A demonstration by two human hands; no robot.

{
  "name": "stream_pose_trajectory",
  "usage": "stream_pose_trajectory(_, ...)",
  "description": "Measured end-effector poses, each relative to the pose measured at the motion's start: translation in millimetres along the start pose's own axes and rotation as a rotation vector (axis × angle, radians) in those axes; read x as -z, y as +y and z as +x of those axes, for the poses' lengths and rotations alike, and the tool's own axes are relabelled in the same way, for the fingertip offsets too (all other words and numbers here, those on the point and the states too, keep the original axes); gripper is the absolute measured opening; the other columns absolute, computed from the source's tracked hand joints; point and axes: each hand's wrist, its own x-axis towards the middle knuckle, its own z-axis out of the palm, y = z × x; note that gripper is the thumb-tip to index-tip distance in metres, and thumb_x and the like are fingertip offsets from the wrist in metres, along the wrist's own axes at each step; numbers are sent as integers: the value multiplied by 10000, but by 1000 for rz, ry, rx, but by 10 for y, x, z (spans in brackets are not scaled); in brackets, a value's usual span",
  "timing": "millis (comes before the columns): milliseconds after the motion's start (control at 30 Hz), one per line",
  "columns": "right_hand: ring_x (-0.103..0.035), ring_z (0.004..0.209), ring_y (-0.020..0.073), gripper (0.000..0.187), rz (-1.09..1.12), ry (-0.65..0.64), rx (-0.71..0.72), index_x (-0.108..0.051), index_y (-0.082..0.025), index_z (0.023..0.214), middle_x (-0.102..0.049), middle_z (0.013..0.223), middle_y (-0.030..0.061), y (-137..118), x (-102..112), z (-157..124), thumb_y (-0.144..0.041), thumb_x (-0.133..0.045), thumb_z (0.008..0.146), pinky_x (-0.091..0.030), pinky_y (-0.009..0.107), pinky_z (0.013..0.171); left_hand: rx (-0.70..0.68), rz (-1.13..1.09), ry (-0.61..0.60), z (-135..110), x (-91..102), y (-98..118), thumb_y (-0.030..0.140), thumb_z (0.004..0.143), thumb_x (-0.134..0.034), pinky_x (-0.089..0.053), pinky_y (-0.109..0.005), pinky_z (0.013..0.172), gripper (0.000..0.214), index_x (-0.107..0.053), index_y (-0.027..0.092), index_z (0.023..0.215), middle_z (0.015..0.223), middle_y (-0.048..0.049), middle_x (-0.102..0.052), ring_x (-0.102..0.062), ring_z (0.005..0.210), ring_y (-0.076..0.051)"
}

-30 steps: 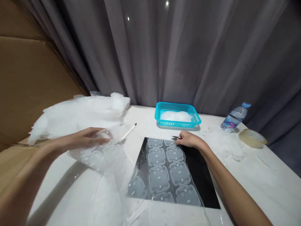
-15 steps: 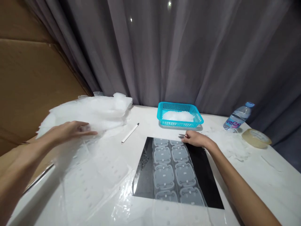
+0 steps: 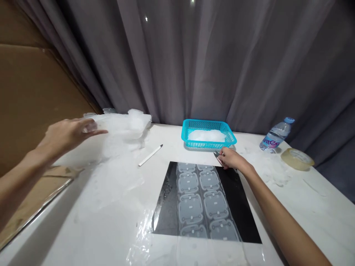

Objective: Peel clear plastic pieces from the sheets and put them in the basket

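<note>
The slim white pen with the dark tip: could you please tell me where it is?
In the head view, the slim white pen lies left of centre on the white table, between the translucent plastic pile and the black rectangular board.

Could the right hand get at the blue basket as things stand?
Probably yes: the right hand is just in front of the blue basket, nothing visible between them, though its grip holds what look like scissors.

Holds the left arm [image 3: 23,179] stretched in from half past eight, with the left hand [image 3: 68,133] pinching at nine; slants the right arm [image 3: 280,218] in from four o'clock, with the right hand [image 3: 230,159] curled closed.
</note>
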Motion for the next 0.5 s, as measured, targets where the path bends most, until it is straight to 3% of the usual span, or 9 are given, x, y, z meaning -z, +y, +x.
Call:
stream_pose_trajectory(100, -671, 1120, 251, 372, -33, 45, -21, -619, -178, 1317, -641, 1327, 102, -66, 47, -69, -376, -658, 1006, -592, 461, 939, 10, -23, 79, 51, -150, 159, 816, 989, -165, -350, -415, 1043, 913, -578, 46, 1253, 1205, -125, -578, -511, 1205, -318)
stream_pose_trajectory(167, -672, 1116, 245, 372, -71, 88, -37, -618, -182, 1318, -639, 1331, 101, -110, 77, -120, -383, -655, 1008, -594, 462, 940, 10, -37, 122, -41, -257, 385, 620, 1085, -220, -333, -498, 1086, 724, -493, 11, 1364, 1339, -202, -493, -440, 1295, -371)
stream_pose_trajectory(233, -669, 1121, 251, 306, -115, 139, -54, -649, -180, 1265, -662, 1289, 105, -149, 96, -158, -354, -639, 1013, -577, 445, 945, -44, -71, 103, -212, -372, 677, 479, 1091, -322, -359, -470, 1080, 539, -514, 37, 1333, 1277, -183, -533, -474, 1253, -338)
stream_pose_trajectory(367, -668, 1129, 294, 136, -194, 232, -75, -721, -191, 1035, -722, 1143, 121, -194, 94, -186, -256, -617, 977, -499, 372, 888, -206, -155, -30, -582, -596, 1234, 483, 1025, -464, -444, -395, 954, 374, -639, 156, 1071, 1078, -124, -649, -587, 1038, -294)
stream_pose_trajectory(500, -679, 1093, 301, 124, -244, 300, -86, -732, -207, 990, -729, 1140, 128, -178, 68, -178, -271, -634, 950, -450, 343, 815, -125, -235, -122, -753, -723, 1486, 504, 976, -453, -470, -397, 805, 351, -598, 185, 1003, 967, -128, -642, -628, 926, -321)
